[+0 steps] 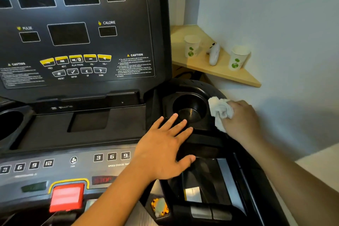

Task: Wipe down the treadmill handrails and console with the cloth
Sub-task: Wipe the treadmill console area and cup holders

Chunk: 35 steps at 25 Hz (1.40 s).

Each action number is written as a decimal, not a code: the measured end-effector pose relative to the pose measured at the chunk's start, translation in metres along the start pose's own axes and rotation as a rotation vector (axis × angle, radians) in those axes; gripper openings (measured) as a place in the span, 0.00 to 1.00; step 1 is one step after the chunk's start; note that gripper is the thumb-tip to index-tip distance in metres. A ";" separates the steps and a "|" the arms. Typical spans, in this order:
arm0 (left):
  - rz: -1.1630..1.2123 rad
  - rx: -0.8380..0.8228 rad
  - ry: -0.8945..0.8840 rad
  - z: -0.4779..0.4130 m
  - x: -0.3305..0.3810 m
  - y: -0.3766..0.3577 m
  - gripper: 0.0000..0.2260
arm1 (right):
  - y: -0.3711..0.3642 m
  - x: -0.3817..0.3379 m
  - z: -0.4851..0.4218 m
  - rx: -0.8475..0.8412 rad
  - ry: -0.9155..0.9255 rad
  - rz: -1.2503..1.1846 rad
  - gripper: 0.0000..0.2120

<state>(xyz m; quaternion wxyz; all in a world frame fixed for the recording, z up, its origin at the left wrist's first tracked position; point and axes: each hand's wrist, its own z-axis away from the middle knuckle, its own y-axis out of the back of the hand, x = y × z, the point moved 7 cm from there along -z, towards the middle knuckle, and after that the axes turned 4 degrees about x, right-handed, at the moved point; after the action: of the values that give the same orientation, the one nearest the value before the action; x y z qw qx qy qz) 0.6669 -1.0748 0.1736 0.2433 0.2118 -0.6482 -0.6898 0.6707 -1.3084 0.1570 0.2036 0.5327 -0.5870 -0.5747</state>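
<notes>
The black treadmill console [77, 29] fills the left and centre, with dark display windows and yellow buttons. At its right end sits a round cup holder [189, 109]. My right hand [242, 121] grips a crumpled white cloth [221, 111] and presses it against the outer right rim of the cup holder. My left hand [165, 148] lies flat with fingers spread on the console surface just below and left of the cup holder. The right handrail [256, 189] runs down toward the lower right, partly under my right forearm.
A red stop button [67, 197] sits at the bottom left, with numbered speed keys [111, 156] above it. A wooden corner shelf [220, 71] on the wall holds two paper cups [191, 46] and a white controller [214, 54]. The wall stands close on the right.
</notes>
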 end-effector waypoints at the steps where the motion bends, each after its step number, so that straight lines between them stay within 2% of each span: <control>1: 0.002 -0.001 0.002 0.000 0.000 0.000 0.34 | -0.007 -0.004 -0.020 -0.006 -0.039 0.005 0.16; 4: 0.015 0.012 -0.002 0.002 -0.001 0.003 0.34 | -0.009 -0.017 -0.043 0.013 -0.079 -0.005 0.13; 9: 0.107 0.056 -0.001 0.001 -0.001 0.003 0.33 | 0.003 -0.008 0.029 0.006 0.038 0.112 0.20; 12: 0.136 0.079 -0.042 0.001 -0.001 0.003 0.33 | -0.002 -0.012 -0.008 -0.006 -0.078 0.104 0.16; 15: 0.205 0.177 -0.075 0.007 -0.003 0.011 0.30 | 0.001 -0.026 -0.016 0.010 -0.160 0.106 0.15; 18: 0.240 0.269 -0.098 0.007 -0.005 0.014 0.25 | 0.014 -0.042 0.023 0.033 -0.006 0.201 0.10; 20: 0.247 0.290 -0.108 0.008 -0.006 0.013 0.22 | 0.016 -0.045 0.036 -0.026 -0.002 0.238 0.10; 23: 0.268 0.324 -0.128 0.010 -0.006 0.017 0.20 | 0.029 -0.061 0.028 -0.077 -0.106 0.064 0.12; 24: 0.289 0.357 -0.128 0.010 -0.007 0.018 0.18 | 0.031 -0.076 0.023 -0.009 -0.092 -0.049 0.12; 26: 0.350 0.441 -0.137 0.014 -0.009 0.020 0.15 | 0.022 -0.115 0.015 0.132 0.050 -0.165 0.07; 27: 0.382 0.483 -0.143 0.016 -0.011 0.020 0.13 | 0.002 -0.133 0.009 0.083 0.096 -0.167 0.06; 29: 0.450 0.548 -0.138 0.020 -0.015 0.021 0.10 | -0.059 -0.149 -0.004 -0.179 0.119 -0.065 0.08; 30: 0.479 0.570 -0.125 0.022 -0.016 0.022 0.09 | -0.078 -0.155 -0.012 -0.249 0.146 0.010 0.06; 32: 0.496 0.596 -0.104 0.019 -0.017 0.024 0.09 | -0.087 -0.170 -0.034 -0.223 0.190 0.100 0.05; 35: 0.425 0.601 -0.083 0.021 -0.016 0.020 0.10 | -0.077 -0.178 -0.041 -0.242 0.246 0.134 0.10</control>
<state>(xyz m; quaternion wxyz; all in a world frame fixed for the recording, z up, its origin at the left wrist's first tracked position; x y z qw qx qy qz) 0.6682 -1.0495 0.1948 0.2816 0.1061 -0.8607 -0.4107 0.7975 -1.1567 0.1653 0.3742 0.5302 -0.5184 -0.5569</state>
